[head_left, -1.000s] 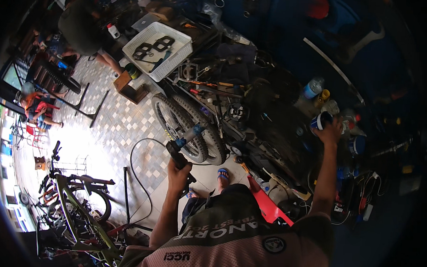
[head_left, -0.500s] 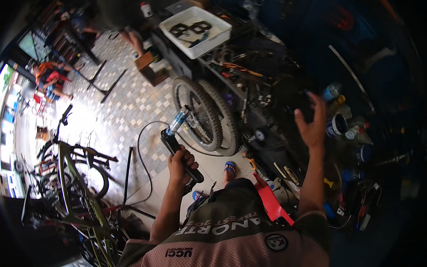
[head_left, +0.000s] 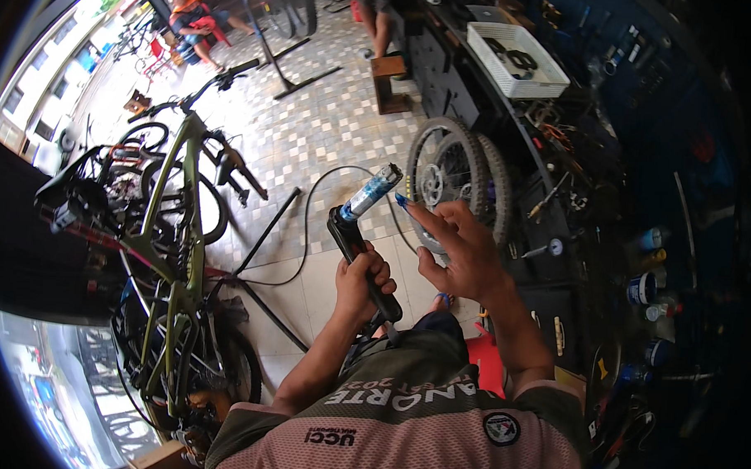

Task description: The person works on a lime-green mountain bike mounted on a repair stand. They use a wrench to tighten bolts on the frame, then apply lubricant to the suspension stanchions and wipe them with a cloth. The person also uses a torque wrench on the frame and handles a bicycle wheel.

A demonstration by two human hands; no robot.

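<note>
My left hand (head_left: 364, 282) is wrapped round the black body of a bicycle shock (head_left: 368, 197), held tilted in front of my chest. Its far end is a silver cylinder smeared with blue grease. To its right, my right hand (head_left: 462, 250) is raised with the fingers apart and holds nothing. A dab of blue grease (head_left: 402, 200) sits on the tip of its outstretched index finger. That fingertip is close to the greased cylinder; a small gap shows between them.
Bicycles (head_left: 180, 252) stand on the left. A dark workbench at right carries a white basket (head_left: 513, 86) and scattered tools; wheels (head_left: 448, 175) lean against it. Tubs (head_left: 641, 288) line the far right. A cable (head_left: 310, 224) crosses the tiled floor. Other people are farther off.
My right hand has come in from the bench side toward the shock, blue grease now visible on its fingertip. The left hand still grips the shock. The view has turned, shifting the surroundings rightward.
</note>
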